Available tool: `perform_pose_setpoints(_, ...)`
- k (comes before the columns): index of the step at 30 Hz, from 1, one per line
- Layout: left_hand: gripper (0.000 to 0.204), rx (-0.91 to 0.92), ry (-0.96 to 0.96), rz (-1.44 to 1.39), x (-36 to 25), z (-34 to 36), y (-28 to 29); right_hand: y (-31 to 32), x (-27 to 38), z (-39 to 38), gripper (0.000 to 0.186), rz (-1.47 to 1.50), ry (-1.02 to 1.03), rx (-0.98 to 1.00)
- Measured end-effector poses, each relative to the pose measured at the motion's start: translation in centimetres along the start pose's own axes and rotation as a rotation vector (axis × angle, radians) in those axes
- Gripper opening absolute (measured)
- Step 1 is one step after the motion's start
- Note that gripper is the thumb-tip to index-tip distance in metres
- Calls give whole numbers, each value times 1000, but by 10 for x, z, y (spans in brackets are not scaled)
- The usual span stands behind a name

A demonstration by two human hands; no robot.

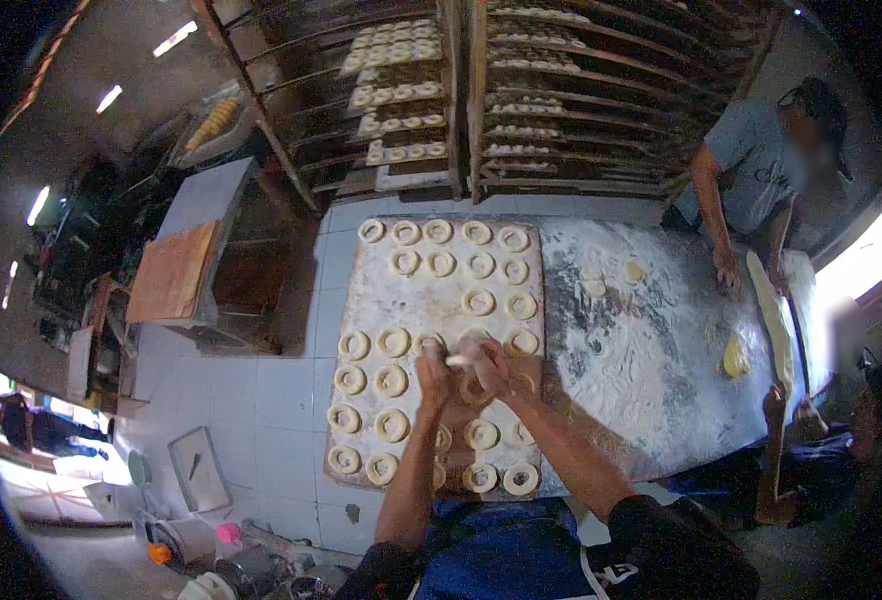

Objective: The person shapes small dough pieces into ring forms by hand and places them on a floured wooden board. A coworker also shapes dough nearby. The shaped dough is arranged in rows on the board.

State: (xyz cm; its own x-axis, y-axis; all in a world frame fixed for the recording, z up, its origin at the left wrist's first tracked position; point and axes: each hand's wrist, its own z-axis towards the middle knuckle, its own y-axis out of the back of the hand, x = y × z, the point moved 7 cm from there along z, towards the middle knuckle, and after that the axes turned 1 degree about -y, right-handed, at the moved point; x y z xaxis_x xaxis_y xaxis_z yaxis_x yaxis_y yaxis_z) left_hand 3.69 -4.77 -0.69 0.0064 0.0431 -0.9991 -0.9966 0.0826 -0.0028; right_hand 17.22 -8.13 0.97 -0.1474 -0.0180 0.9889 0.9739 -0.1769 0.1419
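Both my hands meet over a floured board [391, 290] covered with rows of pale dough rings [392, 425]. A short strip of dough [456, 360] spans the gap between them. My left hand [433, 375] is closed around its left end, with the fingertips partly hidden. My right hand [488, 367] is closed at the other end, its fingers curled and slightly blurred. Dough rings lie beside and under my hands, some covered by my forearms. To the left of my hands, a dough ring [393, 342] lies flat on the board.
Right of the board, a flour-dusted worktop [611, 370] holds a long dough roll [771, 310] and a yellow lump [737, 355]. Two people work there; one person's hand [727, 270] rests near the roll. Behind stand racks [469, 120] with trays of rings. A cabinet [176, 270] stands left.
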Motion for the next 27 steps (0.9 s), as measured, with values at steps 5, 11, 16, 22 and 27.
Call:
perform_pose_setpoints(5,40,-126,-147,273,-8,95,11,10,52,66,50,-392,-70,8)
perform_pose_setpoints(11,23,56,-177,556,20,152,27,48,5,73,73,-911,-36,-202)
perform_pose_setpoints(16,23,114,-412,769,-4,133,18,196,-60,28,54,-1095,-174,-450)
perform_pose_setpoints(22,26,-69,-436,935,-8,122,-2,324,-69,-6,37,-1381,-349,-529)
perform_pose_setpoints(27,39,-78,-720,946,-27,69,-53,309,-91,32,41,-1369,-276,-257)
